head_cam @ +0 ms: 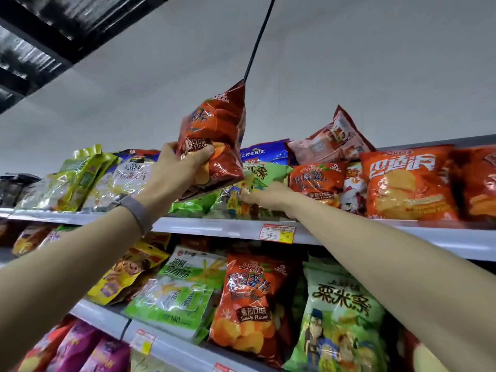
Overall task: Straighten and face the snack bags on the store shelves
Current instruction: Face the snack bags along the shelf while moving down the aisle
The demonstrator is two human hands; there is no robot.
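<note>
My left hand (179,167) grips a red tomato-flavour chip bag (216,135) by its lower part and holds it upright above the top shelf (214,228). My right hand (264,196) reaches onto that shelf and pinches a green corn-stick bag (257,174) lying among the others. To the right stand more red chip bags (315,181) and a large orange one (408,181). A pink-red bag (332,138) lies tilted on top of the row.
Yellow-green and clear bags (80,178) fill the left of the top shelf. The middle shelf holds a red chip bag (249,304), green bags (341,318) and a yellow bag (128,275). Price tags (277,233) hang on the shelf edge. A black rod (259,36) runs up to the ceiling.
</note>
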